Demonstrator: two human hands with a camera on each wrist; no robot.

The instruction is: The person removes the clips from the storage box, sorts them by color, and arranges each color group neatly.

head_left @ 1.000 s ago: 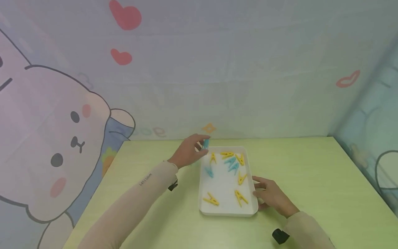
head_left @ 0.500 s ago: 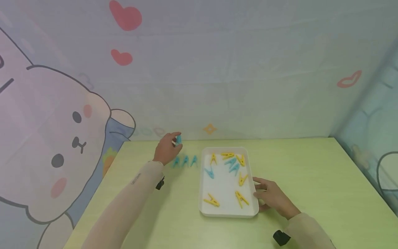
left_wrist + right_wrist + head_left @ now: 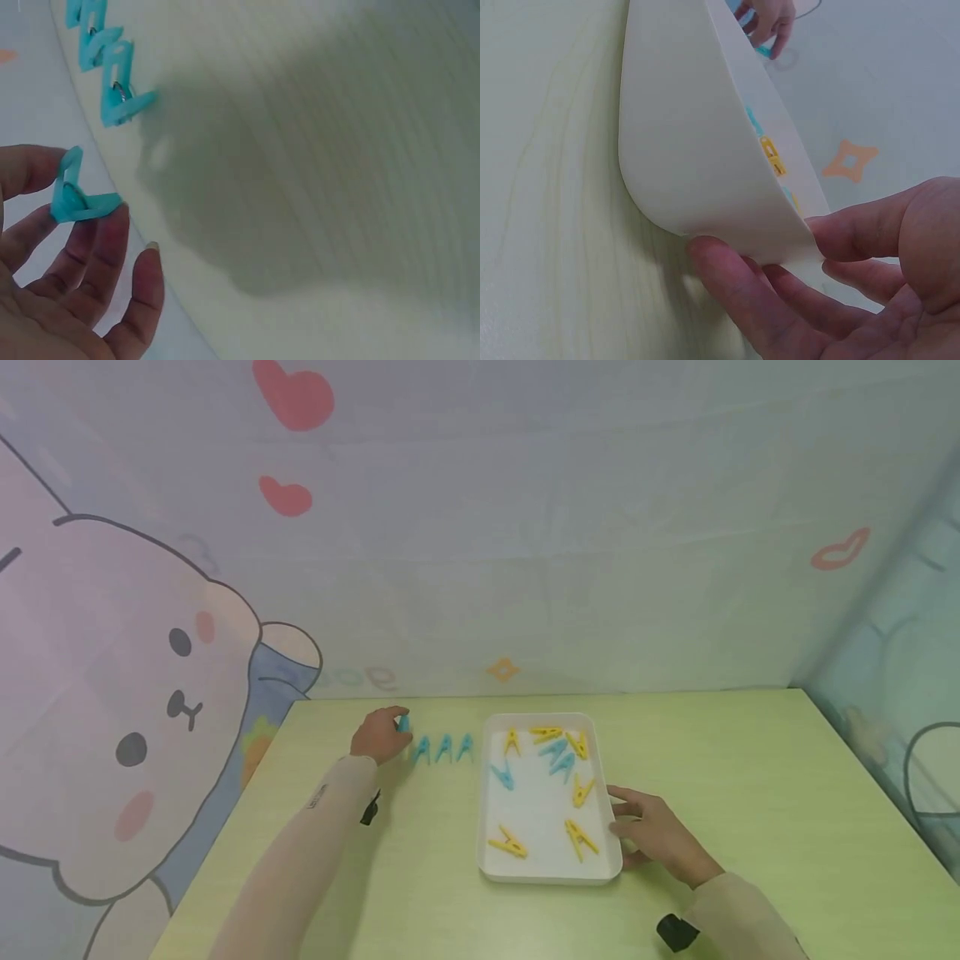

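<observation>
Between thumb and fingertips my left hand point(image 3: 380, 737) pinches a blue clothespin point(image 3: 88, 208), at the left end of a row. Whether that clothespin touches the table I cannot tell. Beside it, three blue clothespins point(image 3: 444, 748) line up with their legs toward me. My right hand point(image 3: 660, 833) holds the right side of a white tray point(image 3: 525, 870), fingertips on its rim and lower outer wall in the right wrist view. Several yellow clothespins point(image 3: 581, 839) and three blue clothespins point(image 3: 502, 775) lie scattered inside the tray.
The light green table point(image 3: 712, 760) ends at the back against a printed cloth backdrop point(image 3: 637, 568). A side cloth point(image 3: 915, 635) hangs along the right edge. Dark wrist cameras point(image 3: 677, 932) are strapped below both hands.
From the tray's upper left corner, my left hand has carried the blue clothespin leftward past the row and lowered it. My right hand has stayed at the tray.
</observation>
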